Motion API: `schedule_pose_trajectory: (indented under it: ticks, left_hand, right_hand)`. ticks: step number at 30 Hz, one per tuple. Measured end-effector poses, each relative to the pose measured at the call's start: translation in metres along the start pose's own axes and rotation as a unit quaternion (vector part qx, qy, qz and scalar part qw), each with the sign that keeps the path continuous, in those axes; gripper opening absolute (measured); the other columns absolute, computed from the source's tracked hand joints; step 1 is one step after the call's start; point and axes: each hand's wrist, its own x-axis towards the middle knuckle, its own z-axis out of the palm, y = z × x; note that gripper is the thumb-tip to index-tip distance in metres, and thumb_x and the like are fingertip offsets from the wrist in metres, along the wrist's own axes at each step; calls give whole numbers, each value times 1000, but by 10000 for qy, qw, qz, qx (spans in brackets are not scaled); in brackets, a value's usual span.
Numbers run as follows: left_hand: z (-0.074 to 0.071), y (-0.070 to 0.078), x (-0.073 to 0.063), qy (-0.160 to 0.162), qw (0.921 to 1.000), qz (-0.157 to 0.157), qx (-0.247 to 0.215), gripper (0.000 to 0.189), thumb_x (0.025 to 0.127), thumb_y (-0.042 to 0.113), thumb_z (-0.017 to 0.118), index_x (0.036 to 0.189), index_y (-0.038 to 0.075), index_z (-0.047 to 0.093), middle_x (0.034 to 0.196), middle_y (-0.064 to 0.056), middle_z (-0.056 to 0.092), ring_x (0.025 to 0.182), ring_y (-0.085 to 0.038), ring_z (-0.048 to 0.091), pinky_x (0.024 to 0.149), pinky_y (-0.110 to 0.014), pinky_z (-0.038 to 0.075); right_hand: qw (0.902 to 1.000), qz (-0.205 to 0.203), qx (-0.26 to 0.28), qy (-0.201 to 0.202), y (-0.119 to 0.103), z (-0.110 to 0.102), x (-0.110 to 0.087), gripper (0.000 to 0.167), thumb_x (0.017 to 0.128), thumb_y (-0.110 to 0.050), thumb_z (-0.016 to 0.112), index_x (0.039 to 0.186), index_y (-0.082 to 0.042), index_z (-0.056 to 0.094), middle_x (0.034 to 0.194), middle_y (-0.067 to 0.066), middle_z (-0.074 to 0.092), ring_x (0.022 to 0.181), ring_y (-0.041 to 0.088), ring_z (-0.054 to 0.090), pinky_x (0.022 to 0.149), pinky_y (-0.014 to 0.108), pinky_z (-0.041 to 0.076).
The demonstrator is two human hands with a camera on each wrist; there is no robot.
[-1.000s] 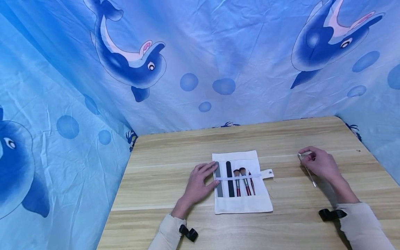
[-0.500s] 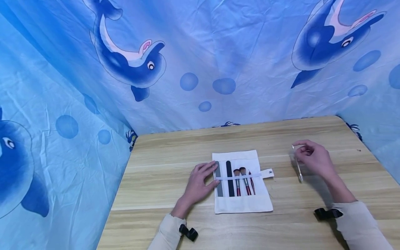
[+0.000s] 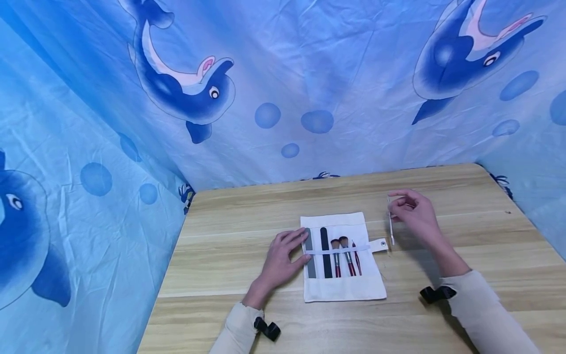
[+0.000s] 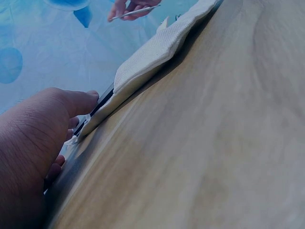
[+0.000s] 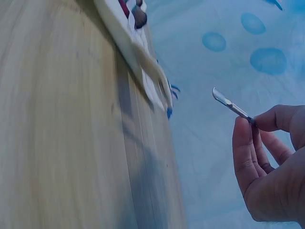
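A white cloth roll-up pouch (image 3: 345, 291) lies unrolled on the table, its elastic band across the tools. In it are a grey nail file (image 3: 311, 268), a black nail file (image 3: 326, 260), two makeup brushes (image 3: 344, 242) with red handles and a thin red pointed tool (image 3: 356, 258). My left hand (image 3: 281, 258) rests at the pouch's left edge, fingers and thumb touching the grey file's side. Right of the pouch, my right hand (image 3: 414, 214) pinches a slim metal cuticle pusher (image 5: 229, 103) above the table, between thumb and fingers. Its scooped end shows in the right wrist view.
A snap strap (image 3: 379, 245) sticks out from the pouch's right side. The wooden table (image 3: 230, 211) reaches back to a blue curtain (image 3: 265, 73) printed with dolphins. A tiny dark speck (image 3: 508, 212) lies near the table's right edge.
My right hand has carried the cuticle pusher leftward and slightly toward the back, close to the strap; the pusher has turned more upright in the head view. My left hand and the pouch stay put.
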Motion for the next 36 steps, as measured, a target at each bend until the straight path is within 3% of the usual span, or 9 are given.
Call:
schedule_pose_trajectory:
  ticks: [3,10,17,23,36]
  left_hand:
    - [0,1,1,8,10000,20,18,64,102,45,76,157,16,64,168,2,56,147,-34,50,119,-67,40]
    - [0,1,2,-22,10000,13,26,63,102,45,76,157,17,65,167,2,56,148,-35,50,119,-67,40]
    - [1,1,1,-69,10000,-42,16,64,102,46,75,157,17,64,168,2,55,149,-35,49,121,-66,39]
    - [2,0,1,-91,9999,-55,27,64,102,48,74,158,18,63,169,3,55,149,-34,49,121,-66,39]
    - [3,-2,1,-104,9999,-124,-61,65,102,47,75,159,19,62,169,4,54,150,-33,48,122,-65,37]
  right_hand:
    - [10000,2,49,6,-1,11,2,27,102,7,69,127,-3,71,92,-5,73,80,9,75,70,28,67]
    - [9997,158,140,116,4,35,7,37,102,7,69,137,13,62,93,-4,73,81,10,75,73,28,67]
    - [9994,295,146,59,13,53,13,41,102,5,70,141,11,62,100,11,74,81,9,74,75,30,68]
    - [9989,457,-116,28,25,58,16,38,101,5,69,139,10,63,102,19,72,76,10,74,74,29,68]
    - [9921,1112,-366,-443,36,58,14,40,104,-1,72,142,8,62,111,21,73,77,14,74,72,27,66]
